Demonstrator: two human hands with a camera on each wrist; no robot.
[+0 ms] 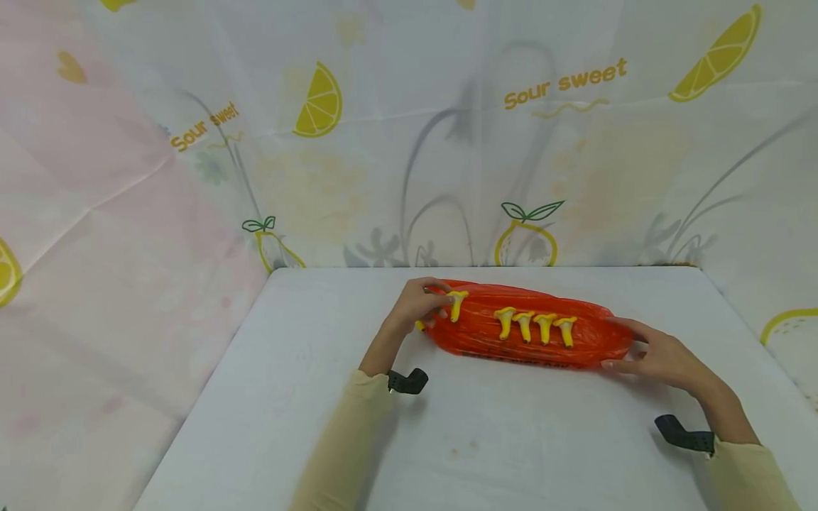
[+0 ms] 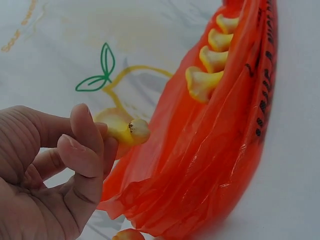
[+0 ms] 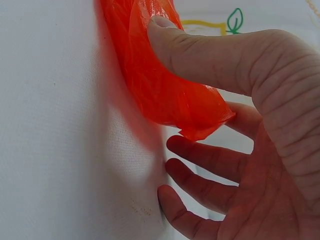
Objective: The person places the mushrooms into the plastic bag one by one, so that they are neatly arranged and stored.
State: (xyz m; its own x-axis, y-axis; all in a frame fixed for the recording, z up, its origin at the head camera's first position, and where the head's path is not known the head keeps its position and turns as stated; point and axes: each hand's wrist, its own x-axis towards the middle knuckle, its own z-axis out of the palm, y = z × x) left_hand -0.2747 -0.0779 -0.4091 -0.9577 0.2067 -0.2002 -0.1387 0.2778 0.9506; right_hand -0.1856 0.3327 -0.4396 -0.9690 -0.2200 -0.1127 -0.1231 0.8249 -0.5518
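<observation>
My left hand [image 1: 418, 305] pinches a yellow toy mushroom [image 1: 456, 306] between thumb and fingers, over the left end of a red plastic bag [image 1: 530, 349]. In the left wrist view, that mushroom's stem end [image 2: 140, 131] faces the camera. Several similar yellow mushrooms [image 1: 545, 328] lie in a row along the middle of the bag, caps toward the back. At the bag's right end, my right hand [image 1: 667, 358] holds it with the thumb in front and the index finger behind. The other fingers [image 3: 200, 187] are spread loosely beside the bag; the index fingertip is hidden.
Another yellow piece [image 1: 420, 325] shows at the bag's left edge. Beneath is a white table [image 1: 307, 397], backed by a printed cloth [image 1: 396, 163] with lemon drawings. Black wrist cameras [image 1: 407, 381] sit on both wrists. Black lettering runs along the bag's front edge.
</observation>
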